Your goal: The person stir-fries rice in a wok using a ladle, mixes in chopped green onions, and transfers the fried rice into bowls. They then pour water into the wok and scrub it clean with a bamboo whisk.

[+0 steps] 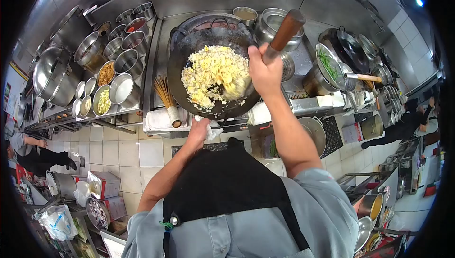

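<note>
A large dark wok (176,75) sits on the stove, holding fried rice (208,68) mixed with yellow egg. My right hand (266,72) is closed around a wok ladle (287,29), its wooden handle pointing up. The ladle's head is blurred and partly hidden among the rice on the wok's right side. At the wok's near edge, my left hand (199,132) is closed on a folded white cloth (213,135), beside the near loop handle; whether it also grips that handle is hard to see. A bamboo brush (166,98) lies just left of the wok.
Metal containers of ingredients (125,61) crowd the left counter, beside a lidded pot (53,80). At right stand a pot with a strainer of chopped greens (327,66) and a metal pot (279,23). Other people (412,120) are at the far right and far left.
</note>
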A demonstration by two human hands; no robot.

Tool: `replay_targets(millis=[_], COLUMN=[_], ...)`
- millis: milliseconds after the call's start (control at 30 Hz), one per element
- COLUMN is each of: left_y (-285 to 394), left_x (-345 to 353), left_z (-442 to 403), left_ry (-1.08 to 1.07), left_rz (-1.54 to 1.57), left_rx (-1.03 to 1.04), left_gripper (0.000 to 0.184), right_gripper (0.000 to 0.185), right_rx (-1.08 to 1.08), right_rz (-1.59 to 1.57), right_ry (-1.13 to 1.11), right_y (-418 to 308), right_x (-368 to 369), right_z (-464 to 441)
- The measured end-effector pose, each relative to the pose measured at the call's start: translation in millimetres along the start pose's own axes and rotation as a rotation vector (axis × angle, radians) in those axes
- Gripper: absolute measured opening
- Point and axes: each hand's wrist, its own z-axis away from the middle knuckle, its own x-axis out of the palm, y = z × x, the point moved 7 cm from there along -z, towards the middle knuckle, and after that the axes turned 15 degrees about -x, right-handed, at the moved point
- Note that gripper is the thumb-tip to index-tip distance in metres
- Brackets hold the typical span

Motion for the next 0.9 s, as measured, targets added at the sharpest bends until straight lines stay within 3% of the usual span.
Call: replay_targets(millis=[67,167,233,300,400,433,533,633,733,800,900], left_y=[5.8,-1.3,7.1,6.8,6.7,6.9,7.9,2.7,-1.5,-0.3,11.4], left_x=[6.7,10.3,12.7,11.2,11.0,9.4,10.7,3.4,-4.3,1.6,7.6], left_z=[9.1,16.6,22.4,17.3,19.3,20.4,11.0,11.8,2.1,13.7,20.6], left_ry=[0.049,0.094,0.071,0.141,0.138,0.155,0.003,0.079,0.081,0.086,0.091], left_rz=[0.042,0.075,0.011,-0.015,0.025,0.027,0.042,-0.054,-0.039,-0.048,-0.072], left_rx=[0.004,0.049,0.031,-0.007,-0.004,0.014,0.041,0.124,0.093,0.081,0.086], left_gripper=[0.043,0.042,0.047,0.049,0.050,0.050,0.050,0.051,0.050,0.050,0.050], right_gripper=[0.037,0.035,0.027,0.033,0.033,0.033,0.032,0.032,0.031,0.031,0.032], right_rx=[-0.088,0.163,0.223,0.160,0.043,0.038,0.182,0.242,0.041,-0.054,0.227], right_rz=[0.164,-0.319,-0.220,-0.187,-0.147,-0.124,-0.330,-0.231,-0.234,-0.059,-0.072], right_ry=[-0.005,0.115,0.226,0.226,0.300,0.312,0.223,0.171,0.247,0.201,0.111], right_y=[-8.8,78.7,76.2,34.5,27.4,56.9,82.5,62.6,64.2,124.7,118.4], right_x=[-3.2,-18.2,-35.9,-42.0,-44.6,-36.1,1.2,13.4,19.1,28.9,34.8], right_z=[10.7,11.8,-29.3,-60.6,-55.3,-40.5,-32.8,-64.8,-66.2,-46.3,-75.5])
